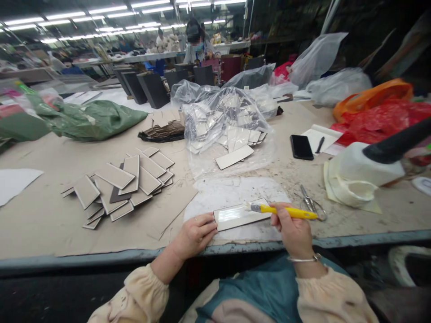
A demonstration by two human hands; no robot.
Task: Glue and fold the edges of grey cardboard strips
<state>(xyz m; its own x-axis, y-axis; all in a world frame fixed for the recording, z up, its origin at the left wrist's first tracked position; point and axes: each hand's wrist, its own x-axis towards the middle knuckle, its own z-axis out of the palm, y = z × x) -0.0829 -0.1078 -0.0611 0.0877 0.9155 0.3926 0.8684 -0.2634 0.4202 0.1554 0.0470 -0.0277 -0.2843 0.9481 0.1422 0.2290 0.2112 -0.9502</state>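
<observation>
My left hand [195, 233] rests on the table near its front edge, fingers curled and pressing on the left end of a white rectangular card [237, 215]. A yellow-handled brush [286, 211] is gripped in my right hand [292, 229], its bristles touching the right part of that card. The card lies on a glue-stained sheet of paper [235, 190]. To the left sits a spread pile of grey cardboard rectangles [124, 184]. Behind the paper, a clear plastic bag [225, 125] spills more white cards.
Scissors [313, 204], a black phone [301, 146] and a white tub [360, 172] with a dark handle lie to the right. Red and orange bags [380, 112] fill the far right, a green bag [90, 119] the left. A person sits at the far table.
</observation>
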